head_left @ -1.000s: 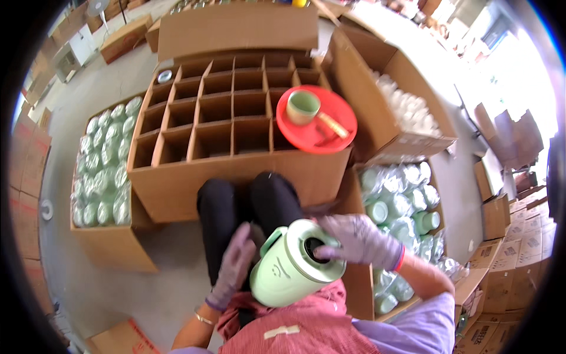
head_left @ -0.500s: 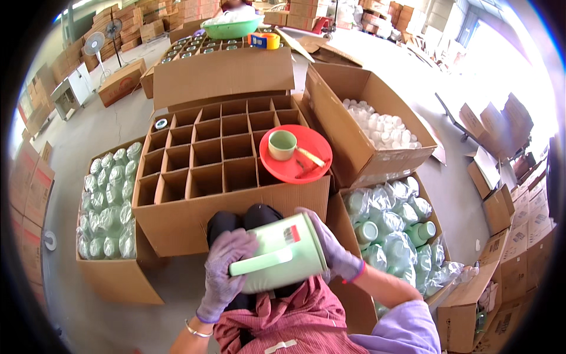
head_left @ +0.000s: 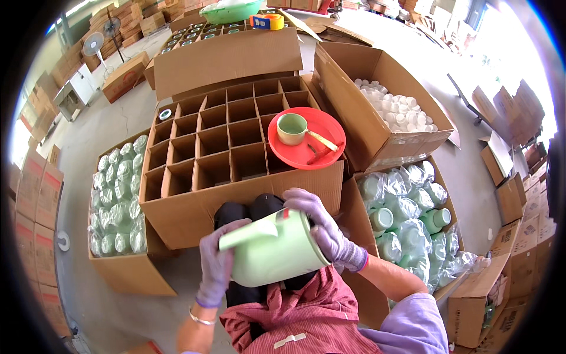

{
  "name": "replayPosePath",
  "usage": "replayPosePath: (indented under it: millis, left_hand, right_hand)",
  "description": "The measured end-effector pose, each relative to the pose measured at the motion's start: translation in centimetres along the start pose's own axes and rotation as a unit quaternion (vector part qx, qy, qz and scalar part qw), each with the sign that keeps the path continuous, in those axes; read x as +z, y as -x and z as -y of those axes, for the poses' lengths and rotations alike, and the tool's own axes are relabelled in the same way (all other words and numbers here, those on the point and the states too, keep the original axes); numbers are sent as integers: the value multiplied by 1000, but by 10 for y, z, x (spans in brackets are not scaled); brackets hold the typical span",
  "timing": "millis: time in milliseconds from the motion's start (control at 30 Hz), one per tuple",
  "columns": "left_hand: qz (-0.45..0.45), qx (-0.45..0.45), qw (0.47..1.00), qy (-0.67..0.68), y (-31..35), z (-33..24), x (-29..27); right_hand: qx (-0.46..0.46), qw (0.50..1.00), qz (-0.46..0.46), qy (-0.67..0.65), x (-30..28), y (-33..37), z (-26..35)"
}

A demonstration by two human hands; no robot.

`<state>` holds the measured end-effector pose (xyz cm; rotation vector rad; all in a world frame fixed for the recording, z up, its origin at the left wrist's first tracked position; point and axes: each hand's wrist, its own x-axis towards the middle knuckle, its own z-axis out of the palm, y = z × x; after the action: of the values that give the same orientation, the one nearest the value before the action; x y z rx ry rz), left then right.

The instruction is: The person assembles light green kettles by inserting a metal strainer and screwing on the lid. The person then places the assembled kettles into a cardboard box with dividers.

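Note:
A pale green plastic jug [head_left: 280, 255] lies on its side above my lap, its long handle facing up and to the left. My left hand [head_left: 217, 262], in a grey-purple knit glove, is closed around the jug's left end, with some fingers hidden behind it. On the other end my gloved right hand [head_left: 325, 229] grips the edge, fingers over the top. Just beyond, a cardboard box with dividers [head_left: 242, 184] bears a red plastic plate [head_left: 284, 158], which holds a small green cup [head_left: 291, 130] and a brush-like tool with a pale handle [head_left: 322, 140].
Bagged green jugs [head_left: 410, 236] fill a carton at right; wrapped green bottles or jugs [head_left: 118, 203] fill one at left. Behind, a carton [head_left: 383, 138] contains white caps. A tape dispenser [head_left: 267, 22] and green basin [head_left: 231, 12] sit on a farther divided box.
The jug has rolled in my hands, so its handle sits higher and its red-marked label is mostly turned away. My right hand now reaches farther over its end. The view has shifted slightly.

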<state>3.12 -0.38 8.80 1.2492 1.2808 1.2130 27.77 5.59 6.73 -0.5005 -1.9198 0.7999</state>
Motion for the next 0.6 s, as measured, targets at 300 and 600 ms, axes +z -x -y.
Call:
replayPosePath:
  millis: [300, 600]
  left_hand:
    - [-73, -21, 997, 29, -7, -5, -3]
    - [-50, 32, 998, -19, -27, -17, -16]
  right_hand:
    - [96, 995, -27, -21, 4, -2, -8]
    - [156, 982, -94, -40, 23, -13, -42]
